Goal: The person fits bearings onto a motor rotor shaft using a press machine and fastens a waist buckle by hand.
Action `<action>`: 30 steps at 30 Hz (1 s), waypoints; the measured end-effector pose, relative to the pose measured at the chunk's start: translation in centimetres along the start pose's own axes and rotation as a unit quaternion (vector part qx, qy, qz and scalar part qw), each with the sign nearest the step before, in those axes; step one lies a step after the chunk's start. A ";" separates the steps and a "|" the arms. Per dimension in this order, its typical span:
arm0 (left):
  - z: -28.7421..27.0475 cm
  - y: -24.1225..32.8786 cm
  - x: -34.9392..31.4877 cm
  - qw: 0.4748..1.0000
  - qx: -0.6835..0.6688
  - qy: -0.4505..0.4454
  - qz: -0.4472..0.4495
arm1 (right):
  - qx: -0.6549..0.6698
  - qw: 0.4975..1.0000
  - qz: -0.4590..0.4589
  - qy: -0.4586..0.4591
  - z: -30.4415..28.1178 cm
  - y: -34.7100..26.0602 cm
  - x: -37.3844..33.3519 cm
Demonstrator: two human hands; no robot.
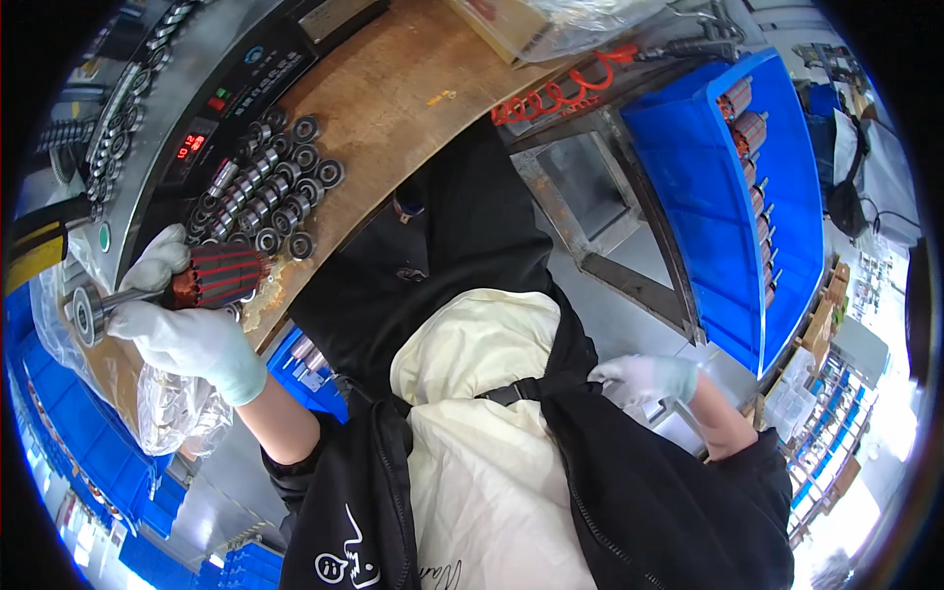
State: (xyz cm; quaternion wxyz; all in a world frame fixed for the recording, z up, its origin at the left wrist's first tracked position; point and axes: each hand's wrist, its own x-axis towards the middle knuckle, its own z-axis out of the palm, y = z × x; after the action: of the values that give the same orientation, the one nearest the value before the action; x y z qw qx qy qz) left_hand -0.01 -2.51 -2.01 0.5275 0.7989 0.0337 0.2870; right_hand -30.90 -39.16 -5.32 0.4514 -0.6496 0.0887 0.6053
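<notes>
My left hand (187,344), in a white glove, is closed round the shaft of a motor armature (218,275) at the left end of the bench. Its dark red, black-striped core points right, with copper windings beside the glove. A ball bearing (87,316) shows at the shaft's left end. Right behind the armature, many loose steel ball bearings (280,187) lie grouped on the bench, some lined up in rows. My right hand (646,379), also gloved in white, hangs by my right hip beside the black jacket. Its fingers are loosely bent and apart, and nothing shows in them.
A control box with a red digital display (192,147) stands behind the bearings on the wooden bench (403,74). A red coiled air hose (556,101) hangs at the bench's right. Farther right, a tilted blue bin (698,216) holds several armatures. Clear plastic bags (182,408) hang at left.
</notes>
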 end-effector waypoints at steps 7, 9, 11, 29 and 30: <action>0.9 0.8 -0.6 1.000 0.012 0.005 0.007 | -0.137 0.915 -0.314 0.212 -2.1 -12.7 3.3; 0.5 0.4 -0.3 1.000 0.008 -0.001 0.027 | -0.113 0.885 -0.399 0.212 0.8 -16.8 6.9; 0.7 0.2 -0.2 1.000 -0.002 0.004 0.026 | -0.142 0.814 -0.505 0.249 4.1 -20.5 10.4; -0.7 -1.7 -1.2 0.913 0.309 0.026 0.265 | -0.183 0.785 -0.570 -0.157 4.8 -19.0 -0.1; -0.5 -1.9 -1.1 0.931 0.266 0.031 0.249 | -0.103 0.808 -0.563 -0.140 4.9 -18.6 -0.1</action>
State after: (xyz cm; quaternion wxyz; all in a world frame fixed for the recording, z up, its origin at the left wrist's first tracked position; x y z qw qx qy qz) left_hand -0.70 -1.67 -3.98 0.2060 0.8834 -0.0748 0.4143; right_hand -22.15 -25.07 4.35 0.6513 -0.5364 -0.4192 0.3352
